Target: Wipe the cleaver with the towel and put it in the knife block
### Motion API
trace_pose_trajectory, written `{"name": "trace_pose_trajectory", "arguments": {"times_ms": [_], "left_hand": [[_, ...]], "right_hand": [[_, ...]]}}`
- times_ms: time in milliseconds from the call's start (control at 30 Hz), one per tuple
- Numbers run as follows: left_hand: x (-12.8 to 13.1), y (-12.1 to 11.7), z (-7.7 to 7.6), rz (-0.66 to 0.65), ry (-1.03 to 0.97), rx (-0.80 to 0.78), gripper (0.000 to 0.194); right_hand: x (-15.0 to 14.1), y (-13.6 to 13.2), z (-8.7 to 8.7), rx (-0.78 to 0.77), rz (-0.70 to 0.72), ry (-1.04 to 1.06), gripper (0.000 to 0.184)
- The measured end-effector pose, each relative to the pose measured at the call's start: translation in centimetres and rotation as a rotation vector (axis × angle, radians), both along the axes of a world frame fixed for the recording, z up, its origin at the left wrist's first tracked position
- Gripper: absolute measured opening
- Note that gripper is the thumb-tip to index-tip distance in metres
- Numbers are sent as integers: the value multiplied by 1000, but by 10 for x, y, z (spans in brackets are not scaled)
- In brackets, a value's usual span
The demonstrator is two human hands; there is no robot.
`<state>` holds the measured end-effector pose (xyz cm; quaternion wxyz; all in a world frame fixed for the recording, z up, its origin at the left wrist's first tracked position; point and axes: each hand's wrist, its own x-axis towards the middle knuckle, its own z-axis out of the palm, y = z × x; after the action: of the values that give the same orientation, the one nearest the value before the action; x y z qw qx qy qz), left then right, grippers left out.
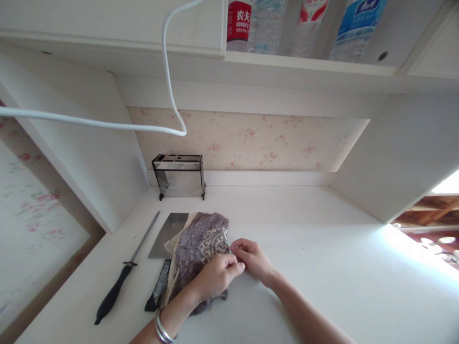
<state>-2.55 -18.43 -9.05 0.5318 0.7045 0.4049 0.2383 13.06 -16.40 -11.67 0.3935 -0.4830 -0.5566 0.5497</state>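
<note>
A dark purple-grey patterned cloth (197,243) with a pale underside lies crumpled on the white counter. It partly covers a cleaver, whose broad steel blade (165,239) and black handle (158,286) show at its left. My left hand (220,274), with a silver bangle at the wrist, reaches across the cloth. Its fingers are closed near the cloth's right edge, and whatever is between them is hidden. From the right, my right hand (253,259) pinches at that same edge, its fingertips close to those of my left hand.
A honing steel (116,291) with a black handle lies left of the cleaver. A clear, black-framed knife block (181,177) stands against the back wall. Water bottles (239,24) sit on the overhead shelf (308,59). A white cable (107,125) hangs across the upper left.
</note>
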Motion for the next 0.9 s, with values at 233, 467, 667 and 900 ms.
{"name": "trace_pose_trajectory", "arguments": {"times_ms": [233, 467, 667, 900], "left_hand": [[0, 0, 1, -4, 4, 2, 40], [0, 0, 0, 2, 15, 2, 41], [0, 0, 1, 12, 11, 0, 41], [1, 0, 3, 23, 16, -14, 42]], "right_hand": [[1, 0, -2, 18, 5, -17, 23], [0, 0, -2, 20, 16, -29, 23], [1, 1, -4, 31, 22, -60, 22], [0, 1, -2, 38, 28, -77, 20]]}}
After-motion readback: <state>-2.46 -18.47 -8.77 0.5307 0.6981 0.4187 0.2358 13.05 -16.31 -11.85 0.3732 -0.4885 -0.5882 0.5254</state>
